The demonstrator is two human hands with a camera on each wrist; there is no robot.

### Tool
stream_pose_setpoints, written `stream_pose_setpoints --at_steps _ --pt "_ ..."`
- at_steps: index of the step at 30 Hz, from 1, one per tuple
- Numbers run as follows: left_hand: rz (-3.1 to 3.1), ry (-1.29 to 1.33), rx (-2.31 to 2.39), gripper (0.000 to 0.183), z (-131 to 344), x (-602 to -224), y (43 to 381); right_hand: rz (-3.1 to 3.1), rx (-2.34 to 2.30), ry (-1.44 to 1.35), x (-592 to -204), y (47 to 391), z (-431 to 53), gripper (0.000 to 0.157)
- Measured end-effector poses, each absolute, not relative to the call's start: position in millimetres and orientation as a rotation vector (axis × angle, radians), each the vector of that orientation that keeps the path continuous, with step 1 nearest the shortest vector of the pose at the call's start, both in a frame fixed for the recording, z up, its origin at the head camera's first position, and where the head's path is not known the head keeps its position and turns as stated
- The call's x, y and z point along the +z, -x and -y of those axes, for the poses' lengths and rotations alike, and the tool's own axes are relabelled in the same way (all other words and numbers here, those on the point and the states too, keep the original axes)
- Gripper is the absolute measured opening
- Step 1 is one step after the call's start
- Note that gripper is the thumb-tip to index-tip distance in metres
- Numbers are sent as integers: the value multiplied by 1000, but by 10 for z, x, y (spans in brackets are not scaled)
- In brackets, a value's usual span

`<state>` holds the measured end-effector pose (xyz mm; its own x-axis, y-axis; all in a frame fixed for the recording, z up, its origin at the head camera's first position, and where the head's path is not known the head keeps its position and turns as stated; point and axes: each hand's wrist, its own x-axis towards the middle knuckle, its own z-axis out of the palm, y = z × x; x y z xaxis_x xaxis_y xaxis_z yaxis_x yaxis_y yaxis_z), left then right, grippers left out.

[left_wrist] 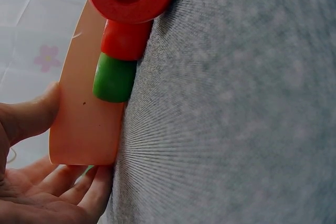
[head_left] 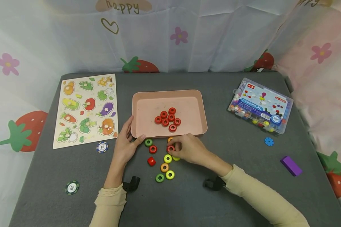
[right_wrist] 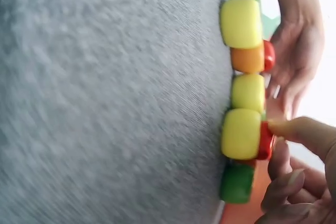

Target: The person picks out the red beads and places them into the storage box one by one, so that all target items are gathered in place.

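My left hand (head_left: 125, 145) grips the front left corner of a pink tray (head_left: 191, 110), thumb at its front rim and fingers along its side. Inside the tray lies a cluster of red ring beads (head_left: 171, 117). Just in front of the tray, my right hand (head_left: 191, 148) pinches a red ring bead (right_wrist: 266, 141) between thumb and finger. Around it on the table are loose beads: a green one (head_left: 148, 142), two red ones including one on its side (head_left: 151, 161), an orange one (head_left: 164, 167) and several yellow ones (head_left: 170, 174). Another orange bead is partly hidden by the right hand.
At the left lies a vegetable puzzle board (head_left: 86, 110), with a blue-white chip (head_left: 102, 147) and a green-white chip (head_left: 72, 187) nearby. On the right are a clear box of small parts (head_left: 261, 105), a blue disc (head_left: 268, 141) and a purple block (head_left: 291, 165).
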<state>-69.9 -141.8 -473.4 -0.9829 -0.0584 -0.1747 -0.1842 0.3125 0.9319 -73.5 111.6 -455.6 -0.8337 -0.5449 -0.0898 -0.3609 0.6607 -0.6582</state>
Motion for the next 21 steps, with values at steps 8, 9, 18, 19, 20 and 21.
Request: stream_pose_setpoints --at_steps 8,9,18,19,20,21 --pt "-2446 212 1785 86 1424 -4742 703 -2646 -1138 787 -4422 837 -1202 19" --pt "-2444 211 1786 86 1424 -4741 702 -2654 -1166 770 -4408 862 -1218 20" --pt "-2448 210 1779 85 1422 -4729 692 -2737 -1294 588 -4436 1136 -1391 22" --pt "-2449 210 1777 85 1421 -4730 692 -2749 -1285 587 -4456 1160 -1406 21" --pt "-2449 210 1777 85 1421 -4731 692 -2753 -1277 587 -4478 1182 -1418 21" --pt "-2448 209 1779 84 1421 -4733 693 -2753 -1265 580 -4501 1199 -1426 21"
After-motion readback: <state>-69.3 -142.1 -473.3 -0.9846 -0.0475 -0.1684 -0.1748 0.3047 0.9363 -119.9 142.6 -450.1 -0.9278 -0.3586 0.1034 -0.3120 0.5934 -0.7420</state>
